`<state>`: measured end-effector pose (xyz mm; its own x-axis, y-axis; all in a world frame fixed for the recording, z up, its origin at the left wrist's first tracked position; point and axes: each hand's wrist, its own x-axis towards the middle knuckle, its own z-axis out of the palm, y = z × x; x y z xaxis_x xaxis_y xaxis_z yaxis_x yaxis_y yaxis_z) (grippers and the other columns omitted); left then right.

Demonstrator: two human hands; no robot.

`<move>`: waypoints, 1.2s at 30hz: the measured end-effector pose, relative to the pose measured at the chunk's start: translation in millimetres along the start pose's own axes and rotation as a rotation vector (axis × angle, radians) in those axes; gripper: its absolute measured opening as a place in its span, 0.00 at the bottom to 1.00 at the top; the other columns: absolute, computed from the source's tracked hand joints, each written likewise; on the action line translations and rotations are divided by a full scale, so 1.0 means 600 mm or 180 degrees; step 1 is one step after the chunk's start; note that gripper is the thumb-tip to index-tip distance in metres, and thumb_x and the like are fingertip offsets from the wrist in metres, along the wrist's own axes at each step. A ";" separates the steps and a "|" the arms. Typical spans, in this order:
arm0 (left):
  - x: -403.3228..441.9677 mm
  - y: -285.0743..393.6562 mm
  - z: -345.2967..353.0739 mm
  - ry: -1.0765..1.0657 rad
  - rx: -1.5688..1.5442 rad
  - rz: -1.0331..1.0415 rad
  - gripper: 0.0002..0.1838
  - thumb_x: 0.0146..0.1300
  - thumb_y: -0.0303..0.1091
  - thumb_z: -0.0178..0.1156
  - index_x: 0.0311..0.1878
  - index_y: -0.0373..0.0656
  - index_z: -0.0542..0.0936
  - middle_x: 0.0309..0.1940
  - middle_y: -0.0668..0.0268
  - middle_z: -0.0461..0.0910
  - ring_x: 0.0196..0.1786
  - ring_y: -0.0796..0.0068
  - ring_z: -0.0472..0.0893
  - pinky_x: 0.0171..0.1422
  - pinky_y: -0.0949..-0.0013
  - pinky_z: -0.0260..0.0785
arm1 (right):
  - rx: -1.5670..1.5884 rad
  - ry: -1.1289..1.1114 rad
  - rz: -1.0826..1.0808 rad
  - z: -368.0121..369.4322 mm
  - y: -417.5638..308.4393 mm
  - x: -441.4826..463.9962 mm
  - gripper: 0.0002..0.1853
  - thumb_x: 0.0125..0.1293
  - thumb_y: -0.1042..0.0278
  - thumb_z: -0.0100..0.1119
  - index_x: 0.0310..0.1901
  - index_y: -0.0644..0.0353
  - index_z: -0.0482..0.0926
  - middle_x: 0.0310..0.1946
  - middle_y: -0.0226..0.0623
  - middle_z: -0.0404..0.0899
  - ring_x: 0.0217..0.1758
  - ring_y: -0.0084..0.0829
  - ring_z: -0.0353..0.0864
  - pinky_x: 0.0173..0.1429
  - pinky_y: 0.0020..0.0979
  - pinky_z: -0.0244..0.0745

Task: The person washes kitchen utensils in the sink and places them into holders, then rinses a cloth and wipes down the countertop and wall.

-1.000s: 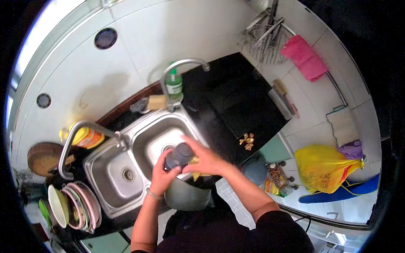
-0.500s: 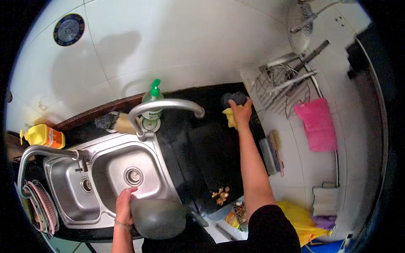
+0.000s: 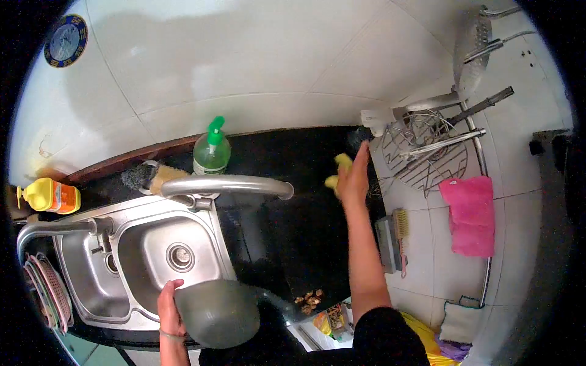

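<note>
My left hand [image 3: 170, 310] grips the rim of a dark, rounded pan [image 3: 218, 314] at the front edge of the sink; its handle points right. At the far right of the black counter, my right hand [image 3: 354, 178] is closed on a yellow cloth [image 3: 342, 168], which sticks out on its left side. Just beyond those fingertips lies a dark, fuzzy lump [image 3: 359, 139], too blurred to name. The double steel sink [image 3: 229, 256] stands in front of my left hand.
A curved faucet [image 3: 232, 185] reaches over the counter. Behind it are a green-topped pump bottle [image 3: 212, 152] and a scrubber [image 3: 141, 177]. Brown scraps [image 3: 309, 301] lie near the counter's front edge. Wire racks [image 3: 424, 146] and a pink cloth [image 3: 470, 216] hang on the right wall.
The view has shifted. My right hand has turned and moved off the dark lump, which now shows past its fingertips. My left hand keeps hold of the pan.
</note>
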<state>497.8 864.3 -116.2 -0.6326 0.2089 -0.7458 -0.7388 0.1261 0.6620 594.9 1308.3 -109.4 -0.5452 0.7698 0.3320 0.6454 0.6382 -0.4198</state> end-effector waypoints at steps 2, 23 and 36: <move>0.015 -0.006 0.013 0.0162 -0.0459 -0.0200 0.17 0.65 0.44 0.47 0.39 0.38 0.75 0.28 0.66 0.73 0.31 0.74 0.74 0.36 0.71 0.68 | 0.0253 -0.0390 -0.0296 -0.061 -0.048 -0.090 0.30 0.59 0.77 0.51 0.64 0.61 0.57 0.60 0.47 0.64 0.62 0.42 0.64 0.63 0.34 0.60; 0.001 0.055 0.199 -0.1544 -0.0267 0.0868 0.26 0.65 0.42 0.48 0.62 0.40 0.58 0.58 0.57 0.64 0.52 0.67 0.71 0.54 0.65 0.65 | 0.1426 -0.1331 0.1986 -0.155 0.048 -0.252 0.15 0.53 0.70 0.62 0.41 0.69 0.79 0.35 0.40 0.80 0.35 0.23 0.77 0.41 0.25 0.72; -0.020 -0.029 -0.011 -0.0668 -0.0662 0.0179 0.21 0.61 0.35 0.54 0.55 0.40 0.64 0.47 0.58 0.74 0.44 0.63 0.78 0.47 0.66 0.72 | 0.1712 -0.0663 0.2861 -0.113 0.250 -0.125 0.21 0.56 0.60 0.58 0.43 0.72 0.74 0.35 0.44 0.77 0.33 0.35 0.78 0.36 0.36 0.73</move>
<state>516.7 853.1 -119.1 -0.6280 0.4086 -0.6623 -0.7494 -0.0882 0.6562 768.8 1347.4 -139.9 -0.1002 0.9045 -0.4144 0.5629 -0.2919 -0.7733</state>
